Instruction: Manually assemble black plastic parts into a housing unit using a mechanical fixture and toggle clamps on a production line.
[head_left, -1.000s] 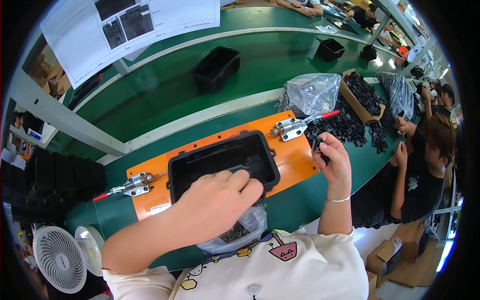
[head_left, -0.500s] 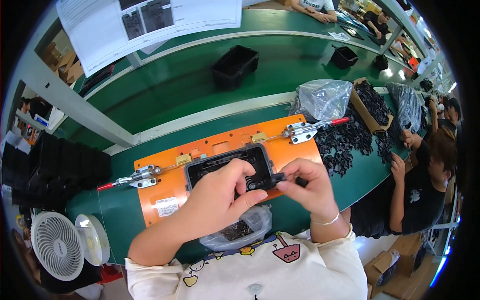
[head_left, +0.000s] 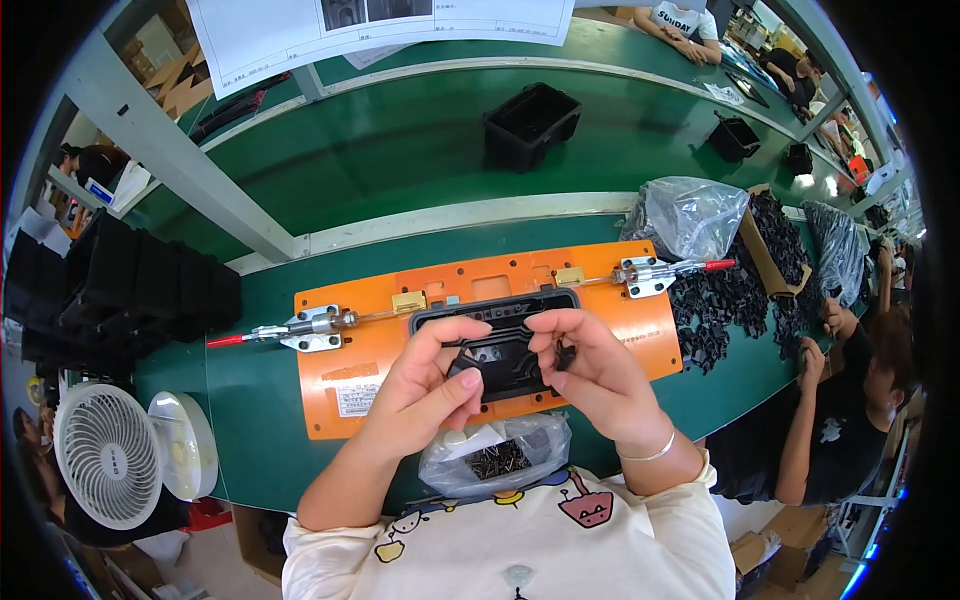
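A black plastic box (head_left: 500,301) lies in an orange fixture plate (head_left: 640,335) in front of me, its inside partly covered by my hands. My left hand (head_left: 425,380) is over the box's left side, its fingers pinching a small black part (head_left: 463,363). Opposite it, my right hand (head_left: 600,375) is closed on another small black part (head_left: 566,357), mostly covered by the fingers. The two hands are apart, with the box's dark interior showing between them. Close to my body sits a clear plastic bag (head_left: 440,474) with many small dark screws (head_left: 497,459).
Red-handled toggle clamps (head_left: 320,328) (head_left: 645,275) flank the box. Small black parts (head_left: 705,310) are heaped at right by a plastic bag (head_left: 690,220) and a co-worker (head_left: 850,410). Black bins (head_left: 120,280) and a white fan (head_left: 108,455) stand left; another bin (head_left: 532,122) is beyond.
My left hand has drawn back from inside the box and now pinches a small black part. My right hand has moved from the box's right edge to above it. The whole view has shifted.
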